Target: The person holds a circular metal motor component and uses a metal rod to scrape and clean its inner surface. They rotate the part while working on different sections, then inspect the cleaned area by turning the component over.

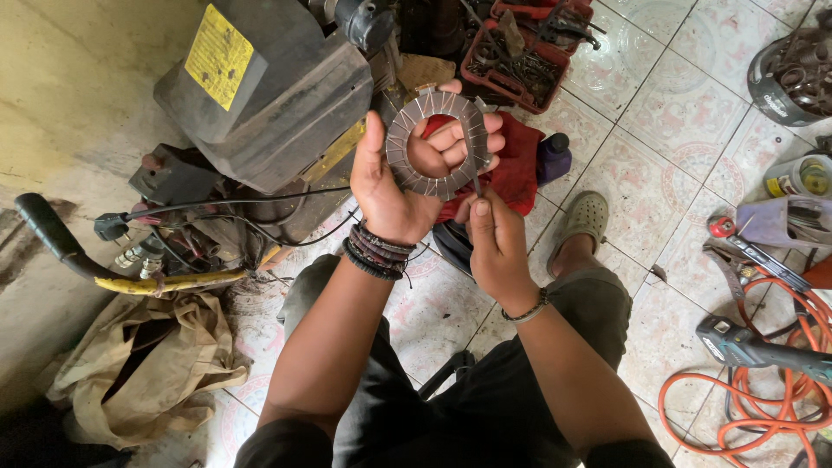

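Now you're gripping the slotted metal ring point(438, 144) in your left hand point(400, 178), while your right hand point(494, 238), just below the ring, is pinching a thin tool point(471, 160) against it.

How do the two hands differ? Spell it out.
1. The left hand grips a flat grey slotted metal ring, fingers showing through its hole; the right hand pinches a thin dark tool laid across the ring.
2. The left wrist carries several dark bracelets; the right wrist has one thin bead band.

Both are bare and raised above the tiled floor.
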